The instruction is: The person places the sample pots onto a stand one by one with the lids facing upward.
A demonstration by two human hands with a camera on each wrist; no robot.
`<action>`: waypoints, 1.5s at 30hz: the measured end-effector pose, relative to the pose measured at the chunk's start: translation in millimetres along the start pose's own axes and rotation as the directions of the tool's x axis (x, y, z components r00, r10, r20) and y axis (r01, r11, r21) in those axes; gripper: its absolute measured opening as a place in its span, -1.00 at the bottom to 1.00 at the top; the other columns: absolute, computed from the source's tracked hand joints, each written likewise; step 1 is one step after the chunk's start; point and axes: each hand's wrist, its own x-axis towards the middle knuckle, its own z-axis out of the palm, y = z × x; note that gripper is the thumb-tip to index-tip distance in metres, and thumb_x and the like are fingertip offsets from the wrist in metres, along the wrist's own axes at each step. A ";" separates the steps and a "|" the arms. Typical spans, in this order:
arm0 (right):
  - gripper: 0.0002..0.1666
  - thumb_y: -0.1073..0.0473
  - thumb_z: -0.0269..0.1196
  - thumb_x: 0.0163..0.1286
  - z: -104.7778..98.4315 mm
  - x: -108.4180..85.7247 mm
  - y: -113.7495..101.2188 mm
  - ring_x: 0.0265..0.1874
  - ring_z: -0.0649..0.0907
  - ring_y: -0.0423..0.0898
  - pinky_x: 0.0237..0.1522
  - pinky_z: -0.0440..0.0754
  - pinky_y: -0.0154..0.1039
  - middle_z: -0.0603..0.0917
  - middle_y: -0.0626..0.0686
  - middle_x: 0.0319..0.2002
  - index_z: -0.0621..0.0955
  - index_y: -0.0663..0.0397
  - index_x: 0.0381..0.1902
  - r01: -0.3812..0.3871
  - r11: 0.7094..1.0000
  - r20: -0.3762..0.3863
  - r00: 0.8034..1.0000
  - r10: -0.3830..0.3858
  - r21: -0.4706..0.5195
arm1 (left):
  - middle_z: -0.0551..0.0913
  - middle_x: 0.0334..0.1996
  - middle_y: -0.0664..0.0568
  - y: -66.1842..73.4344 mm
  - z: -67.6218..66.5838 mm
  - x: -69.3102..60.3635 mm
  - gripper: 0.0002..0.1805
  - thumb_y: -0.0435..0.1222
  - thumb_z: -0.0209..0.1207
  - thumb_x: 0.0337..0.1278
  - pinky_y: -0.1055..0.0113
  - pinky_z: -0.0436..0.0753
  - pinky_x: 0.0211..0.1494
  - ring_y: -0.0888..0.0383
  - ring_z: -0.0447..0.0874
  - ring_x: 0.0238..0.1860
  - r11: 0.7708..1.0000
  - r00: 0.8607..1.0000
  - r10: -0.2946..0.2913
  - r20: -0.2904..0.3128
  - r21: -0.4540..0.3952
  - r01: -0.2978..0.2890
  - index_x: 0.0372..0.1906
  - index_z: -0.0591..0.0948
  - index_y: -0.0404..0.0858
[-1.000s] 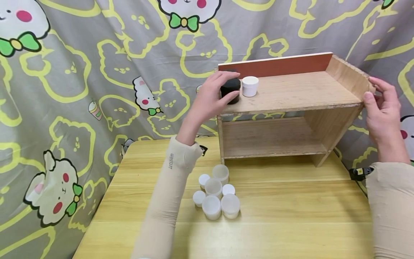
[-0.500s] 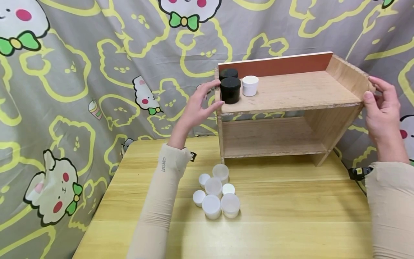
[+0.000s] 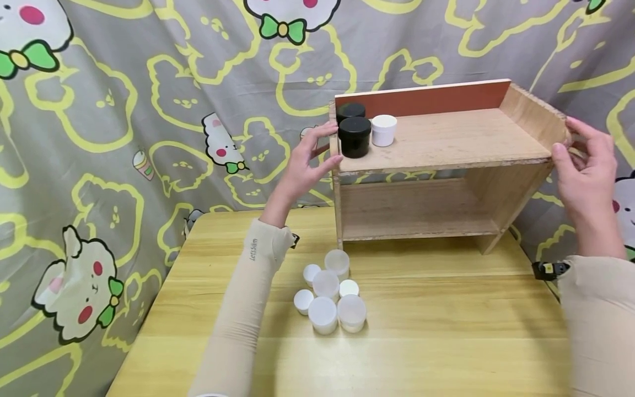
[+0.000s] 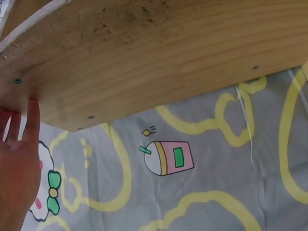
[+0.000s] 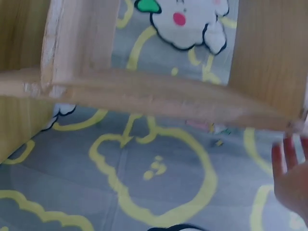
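A small two-tier wooden shelf [image 3: 446, 140] stands at the back right of the table. On its top board, at the left end, are two black lidded jars [image 3: 354, 137], one behind the other, and a white lidded jar [image 3: 384, 130] beside them. My left hand [image 3: 303, 164] touches the shelf's left side panel [image 4: 159, 62] with fairly straight fingers, thumb at the front edge. My right hand [image 3: 590, 179] grips the right side panel [image 3: 538, 113] at its front corner, thumb in front. The right wrist view catches only part of that hand [image 5: 291, 175].
Several translucent tubs [image 3: 326, 315] and small white lidded jars [image 3: 303, 301] cluster on the wooden table [image 3: 446, 331], in front of the shelf's left end. The lower board [image 3: 421, 209] bears nothing visible. A patterned curtain [image 3: 198, 110] hangs behind and to the left.
My left hand has let go of the front black jar and moved left to the shelf's side panel. The right hand keeps its grip, and the view has shifted slightly.
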 end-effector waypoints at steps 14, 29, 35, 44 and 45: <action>-0.50 0.30 0.18 0.30 27.8 -61.0 -68.7 0.08 0.43 -0.46 0.22 0.35 -0.43 0.49 -0.46 -0.02 0.66 0.29 0.19 0.340 0.940 -0.162 0.930 -0.330 0.038 | 0.31 0.55 -0.17 -2.0 0.2 0.0 -0.41 -0.41 0.28 0.35 0.06 0.52 0.48 0.23 0.23 0.57 1.000 1.000 0.004 0.023 -0.015 -0.003 0.42 0.42 -0.35; -0.55 0.27 0.28 0.49 123.4 -158.3 -13.3 0.05 0.61 -0.20 0.20 0.60 -0.34 0.67 0.17 0.10 0.61 0.08 0.30 0.173 0.975 0.666 0.711 -0.224 0.142 | 0.31 0.55 -0.17 0.5 -1.2 -0.8 -0.41 -0.40 0.27 0.35 0.05 0.50 0.49 0.26 0.22 0.57 1.000 1.000 0.002 0.026 -0.021 -0.002 0.42 0.41 -0.35; -0.55 0.17 0.30 0.50 156.4 -194.1 4.4 0.11 0.66 0.11 0.24 0.61 0.19 0.67 0.17 0.16 0.60 0.14 0.29 0.033 0.988 0.837 0.528 -0.146 0.152 | 0.31 0.55 -0.16 0.4 -0.5 -0.9 -0.41 -0.41 0.27 0.35 0.07 0.50 0.50 0.27 0.23 0.57 1.000 1.000 0.004 0.024 -0.022 -0.003 0.42 0.41 -0.36; -0.53 0.13 0.30 0.51 184.2 -229.4 21.6 0.18 0.64 0.22 0.27 0.64 0.10 0.62 0.28 0.22 0.59 0.23 0.27 -0.068 0.983 0.952 0.268 -0.148 0.171 | 0.31 0.55 -0.16 1.2 -0.6 -1.5 -0.42 -0.41 0.27 0.35 0.07 0.48 0.51 0.26 0.22 0.57 1.000 1.000 -0.001 0.022 -0.019 0.002 0.42 0.41 -0.35; -0.52 0.14 0.31 0.51 186.1 -231.7 22.9 0.18 0.64 0.24 0.27 0.63 0.11 0.62 0.28 0.22 0.58 0.25 0.28 -0.073 0.981 0.956 0.247 -0.156 0.179 | 0.31 0.55 -0.16 1.4 -0.8 -1.5 -0.42 -0.41 0.27 0.35 0.08 0.48 0.51 0.27 0.22 0.57 1.000 1.000 -0.003 0.022 -0.019 0.003 0.42 0.41 -0.35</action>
